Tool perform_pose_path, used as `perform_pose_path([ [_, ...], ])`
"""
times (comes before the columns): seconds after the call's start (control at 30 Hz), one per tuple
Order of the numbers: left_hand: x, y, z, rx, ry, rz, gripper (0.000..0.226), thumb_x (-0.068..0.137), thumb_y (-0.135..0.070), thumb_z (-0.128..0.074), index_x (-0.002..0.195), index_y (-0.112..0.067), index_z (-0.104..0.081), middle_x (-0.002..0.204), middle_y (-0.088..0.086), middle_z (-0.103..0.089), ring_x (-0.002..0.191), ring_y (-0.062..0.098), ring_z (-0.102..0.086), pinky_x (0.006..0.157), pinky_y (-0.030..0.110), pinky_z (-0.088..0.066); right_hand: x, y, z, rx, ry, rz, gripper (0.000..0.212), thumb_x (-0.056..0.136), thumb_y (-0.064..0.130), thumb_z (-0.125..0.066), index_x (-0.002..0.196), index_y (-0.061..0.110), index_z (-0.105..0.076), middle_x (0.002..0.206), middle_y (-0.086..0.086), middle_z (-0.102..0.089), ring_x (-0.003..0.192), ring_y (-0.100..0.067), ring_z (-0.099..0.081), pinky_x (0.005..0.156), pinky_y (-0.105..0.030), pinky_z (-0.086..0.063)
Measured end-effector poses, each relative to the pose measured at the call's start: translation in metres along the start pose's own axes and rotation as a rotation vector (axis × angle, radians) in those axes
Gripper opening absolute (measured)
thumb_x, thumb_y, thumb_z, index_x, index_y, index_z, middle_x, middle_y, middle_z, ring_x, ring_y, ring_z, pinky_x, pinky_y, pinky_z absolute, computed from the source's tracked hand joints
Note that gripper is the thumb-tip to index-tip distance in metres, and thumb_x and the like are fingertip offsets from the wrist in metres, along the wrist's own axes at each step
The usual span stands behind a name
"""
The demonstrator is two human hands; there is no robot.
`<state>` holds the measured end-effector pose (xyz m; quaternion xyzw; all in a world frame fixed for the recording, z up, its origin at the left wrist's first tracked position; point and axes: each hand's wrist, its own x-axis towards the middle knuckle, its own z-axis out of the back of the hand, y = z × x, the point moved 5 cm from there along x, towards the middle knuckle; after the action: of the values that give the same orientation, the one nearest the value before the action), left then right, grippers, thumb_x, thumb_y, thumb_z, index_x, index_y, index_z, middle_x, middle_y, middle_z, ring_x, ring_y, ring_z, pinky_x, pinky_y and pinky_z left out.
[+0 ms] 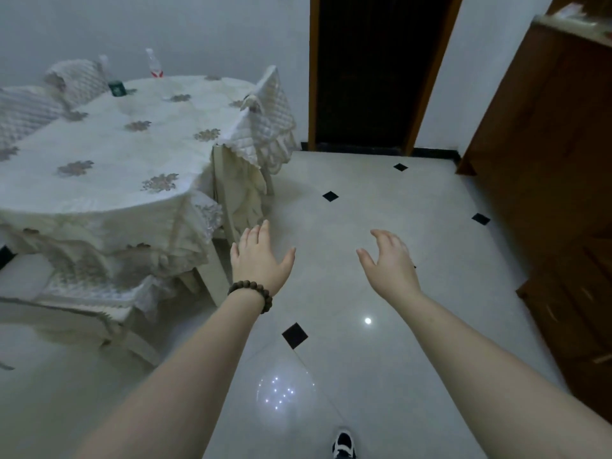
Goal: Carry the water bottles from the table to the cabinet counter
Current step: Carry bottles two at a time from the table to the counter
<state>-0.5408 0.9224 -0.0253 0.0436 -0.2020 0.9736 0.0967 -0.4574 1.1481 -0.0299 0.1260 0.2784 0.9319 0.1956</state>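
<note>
Water bottles stand far ahead of the left hand [256, 260], at the back edge of the table [99, 154]: a red-labelled bottle [154, 63] upright, and to its left a green-labelled bottle [112, 77], blurred, just beside a quilted chair back [74, 79]. Both are well apart from either hand. The left hand, a bead bracelet [250, 294] on its wrist, is held out over the tiled floor [331, 293] with fingers straight and spread, holding nothing, just right of the table's draped corner. The right hand [389, 260] reaches forward beside it, fingers loosely bent and empty. Far right of the right hand stands the wooden cabinet [546, 127], its counter [573, 28] blurred at the top, and a dark doorway [377, 71] lies ahead between the hands
</note>
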Motion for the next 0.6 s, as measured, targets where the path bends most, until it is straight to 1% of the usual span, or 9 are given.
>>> perform_pose_path([
  [0.13,0.072,-0.052,-0.016,-0.008,-0.023,0.008,0.074,0.092,-0.054,-0.045,0.151,-0.017,-0.021,0.155,0.003,-0.028,0.145,0.02,-0.017,0.117,0.043,-0.012,0.086,-0.021,0.013,0.002,0.032,0.025,0.051,0.095,0.034,-0.05,0.139,0.011,-0.041,0.144,-0.009,-0.041,0.138,-0.024,-0.029,0.112,-0.037,-0.026],
  [0.23,0.118,-0.078,-0.028,-0.003,-0.036,0.013,0.074,0.092,-0.054,-0.045,0.151,-0.017,-0.021,0.155,0.003,-0.027,0.145,0.02,-0.017,0.117,0.043,-0.012,0.144,-0.033,0.019,0.002,0.037,0.044,0.05,0.095,0.032,-0.051,0.138,0.009,-0.042,0.143,-0.01,-0.042,0.137,-0.025,-0.03,0.111,-0.036,-0.025],
  [0.43,0.206,-0.091,-0.055,0.013,-0.042,0.089,0.075,0.091,-0.055,-0.046,0.151,-0.019,-0.021,0.156,0.003,-0.027,0.146,0.019,-0.016,0.118,0.044,-0.011,0.25,-0.044,0.006,0.008,0.082,0.075,0.05,0.095,0.033,-0.05,0.138,0.009,-0.042,0.143,-0.01,-0.042,0.136,-0.026,-0.031,0.111,-0.036,-0.027],
  [0.6,0.291,-0.091,-0.085,0.036,-0.051,0.126,0.075,0.091,-0.056,-0.044,0.152,-0.019,-0.02,0.156,0.003,-0.026,0.146,0.02,-0.016,0.118,0.044,-0.011,0.345,-0.045,-0.029,0.021,0.117,0.113,0.047,0.095,0.031,-0.05,0.136,0.009,-0.044,0.14,-0.01,-0.044,0.133,-0.027,-0.034,0.108,-0.038,-0.031],
])
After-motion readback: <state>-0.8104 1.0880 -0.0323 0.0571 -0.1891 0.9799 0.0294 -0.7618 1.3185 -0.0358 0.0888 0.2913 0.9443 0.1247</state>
